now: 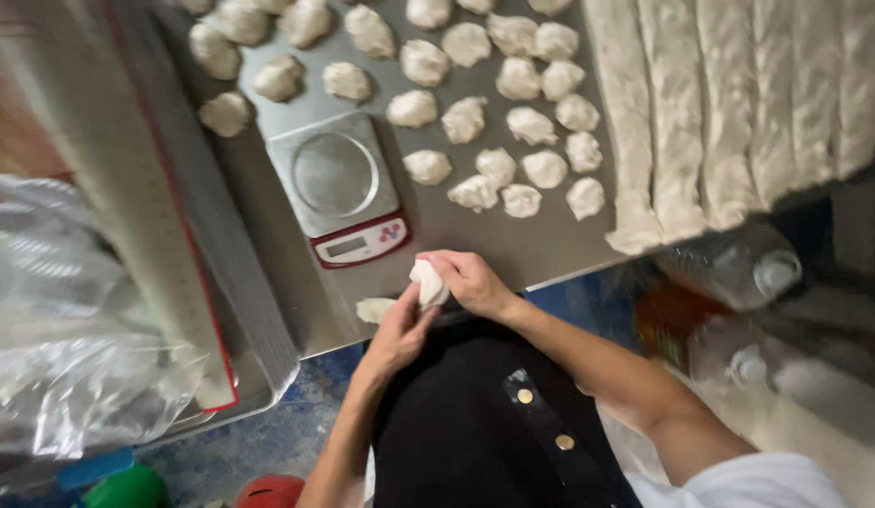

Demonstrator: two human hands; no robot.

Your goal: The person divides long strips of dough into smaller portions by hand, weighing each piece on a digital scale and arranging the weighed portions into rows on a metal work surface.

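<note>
Both my hands meet at the near edge of a steel table [513, 245]. My right hand [470, 282] and my left hand [403, 329] together grip one pale lump of dough [427, 282]. A smaller scrap of dough [374, 309] lies on the table just left of my left hand. A small digital scale [339, 183] with a round steel pan stands right behind my hands, its pan bare.
Several rounded dough pieces [513, 122] are spread across the table behind the scale. Long dough strips [729, 103] lie at the right. A stack of trays [174, 216] and a crumpled clear plastic bag [61, 320] sit at the left. A plastic bottle [739, 268] lies below the table's right edge.
</note>
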